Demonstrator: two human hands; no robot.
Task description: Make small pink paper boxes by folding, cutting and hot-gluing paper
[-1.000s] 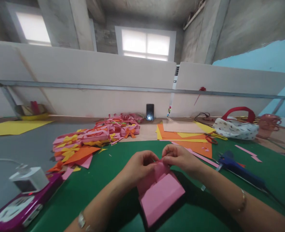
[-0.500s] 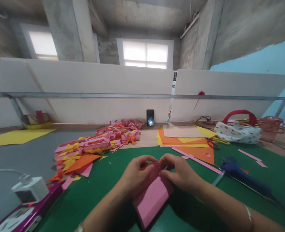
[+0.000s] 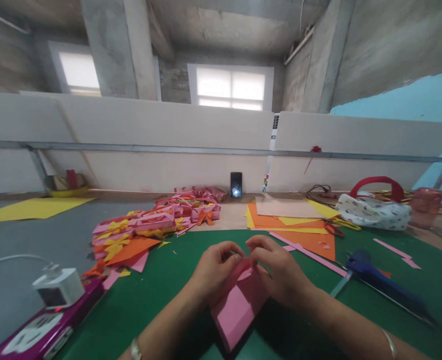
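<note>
A folded pink paper piece (image 3: 239,312), shaped like a flat bag or envelope, lies over the green mat in front of me. My left hand (image 3: 219,267) grips its far left edge with thumb and fingers bent. At the far right edge, my right hand (image 3: 275,267) has its fingers curled against the paper, the index finger raised over the top. Between the hands the far end of the paper stands up a little. Its underside and some of my fingertips are hidden.
A blue glue gun (image 3: 386,282) lies right, near pink strips (image 3: 314,257). Orange sheets (image 3: 322,242), scissors (image 3: 333,230) and a patterned basket (image 3: 373,210) stand behind. Left are piled pink paper pieces (image 3: 161,215) and a purple power strip (image 3: 74,315). A phone (image 3: 236,185) leans against the board.
My right fingers have lifted and spread slightly at the paper's far end, moving off the pinch beside the left fingers. The whole view has shifted slightly.
</note>
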